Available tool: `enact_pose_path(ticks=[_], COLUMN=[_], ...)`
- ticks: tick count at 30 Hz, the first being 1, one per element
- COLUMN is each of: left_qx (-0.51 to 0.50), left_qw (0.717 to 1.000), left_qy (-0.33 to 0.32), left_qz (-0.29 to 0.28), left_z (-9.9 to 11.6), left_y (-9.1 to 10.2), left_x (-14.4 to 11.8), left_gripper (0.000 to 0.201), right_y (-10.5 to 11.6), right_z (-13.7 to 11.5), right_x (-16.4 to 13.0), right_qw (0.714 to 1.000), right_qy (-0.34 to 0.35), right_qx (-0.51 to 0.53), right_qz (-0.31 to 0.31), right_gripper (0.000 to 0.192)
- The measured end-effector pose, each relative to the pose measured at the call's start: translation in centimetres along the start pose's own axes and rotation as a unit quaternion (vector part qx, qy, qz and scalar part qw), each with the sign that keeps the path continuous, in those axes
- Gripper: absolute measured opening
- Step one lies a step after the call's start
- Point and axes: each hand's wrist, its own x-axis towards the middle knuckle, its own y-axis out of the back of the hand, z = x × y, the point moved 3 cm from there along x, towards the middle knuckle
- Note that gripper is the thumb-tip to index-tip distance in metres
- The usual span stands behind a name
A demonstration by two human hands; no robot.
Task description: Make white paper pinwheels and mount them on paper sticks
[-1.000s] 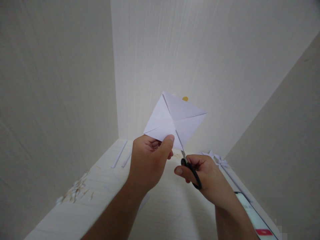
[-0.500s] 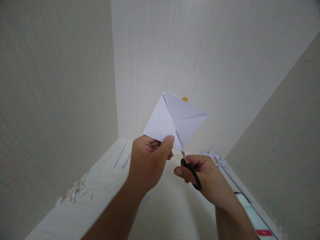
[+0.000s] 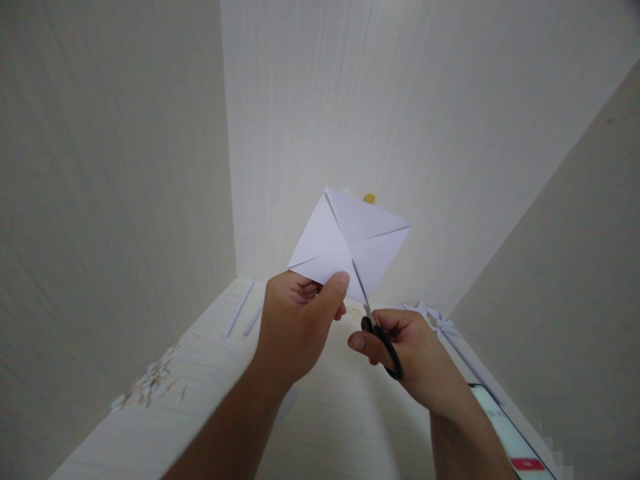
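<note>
Left hand (image 3: pixel 295 327) pinches the lower corner of a white creased paper square (image 3: pixel 350 243), thumb (image 3: pixel 334 288) on the near face, other fingers curled behind it, so the grip is closed on the sheet and the sheet is held up off the desk, standing above the fingertips in front of the back wall. Diagonal fold lines cross at the middle of the paper. Right hand (image 3: pixel 407 350) holds black-handled scissors (image 3: pixel 383 343), fingers closed through and around the loops, thumb pointing left toward the left hand. The blades run up from the right-hand fingers into the lower edge of the paper along one crease, just right of the left thumb; blade opening too small to tell. The two hands are near each other, not touching. Below the hands, a pale wood-grain desk (image 3: pixel 200 387) boxed in by pale walls. Left of the left-hand fingers: two white paper strips (image 3: pixel 240 308) lying flat, and nearer the camera a scatter of small paper scraps (image 3: pixel 150 383). Right of the right-hand fingers: a folded white paper piece (image 3: pixel 435 319) on the desk, and by the right wrist a phone (image 3: pixel 510 437) lying face up, screen lit. Small yellow object (image 3: pixel 369 198) just above the paper's top edge, partly hidden, can't identify. No containers in view.
</note>
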Motion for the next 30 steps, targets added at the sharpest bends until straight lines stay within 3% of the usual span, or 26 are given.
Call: enact_pose_path(ticks=[23,27,30], left_qx=[0.005,-0.038,-0.102], left_qw=[1.000,0.999,0.993], left_qy=[0.011,-0.023,-0.042], left_qz=[-0.027,0.008,0.052], left_z=[-0.4,-0.5,-0.7], left_y=[0.0,1.0,2.5], left_x=[0.0,0.8,1.5], left_gripper=[0.033,0.015,0.021], right_y=[0.0,0.3,0.5], right_z=[-0.3,-0.2,0.0], right_x=[-0.1,-0.1,-0.1], right_qw=[1.000,1.000,0.999], right_qy=[0.009,0.013,0.005], right_qx=[-0.021,-0.027,-0.033], right_qz=[0.005,0.004,-0.010], right_gripper=[0.053,0.052,0.053])
